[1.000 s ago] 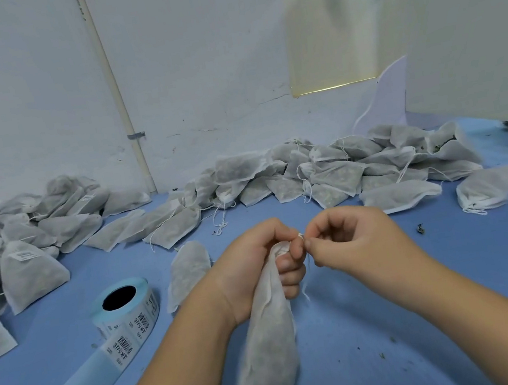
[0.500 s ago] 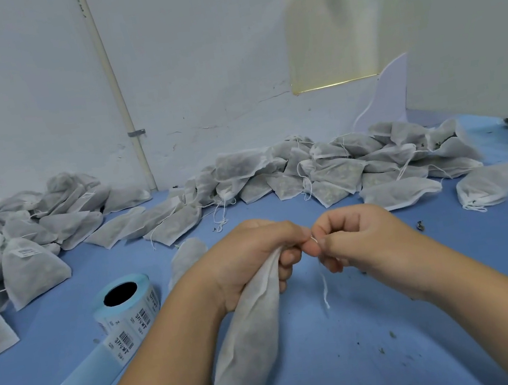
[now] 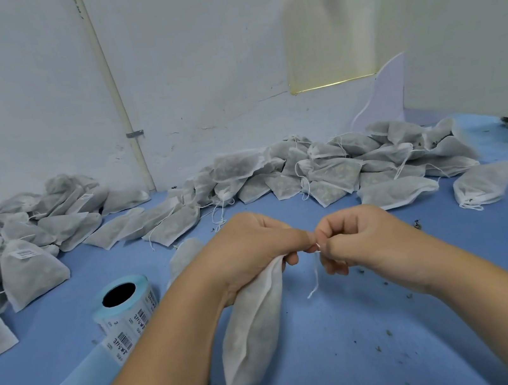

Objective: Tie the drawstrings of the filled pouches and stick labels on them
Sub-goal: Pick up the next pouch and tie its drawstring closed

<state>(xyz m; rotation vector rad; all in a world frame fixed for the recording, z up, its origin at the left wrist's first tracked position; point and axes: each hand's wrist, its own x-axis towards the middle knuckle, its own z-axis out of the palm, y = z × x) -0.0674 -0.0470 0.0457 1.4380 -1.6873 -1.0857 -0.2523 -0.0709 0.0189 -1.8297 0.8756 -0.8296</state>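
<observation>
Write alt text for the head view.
A person's left hand grips the neck of a filled white fabric pouch while the right hand pinches its thin white drawstring. Around lie heaps of similar pouches and a pale-blue label roll.

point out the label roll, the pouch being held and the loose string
label roll (image 3: 128, 316): head view, on its side face, where the barcode labels wrap round.
pouch (image 3: 254, 328): head view, middle of its hanging body.
string (image 3: 316, 274): head view, midway down the dangling strand.
</observation>
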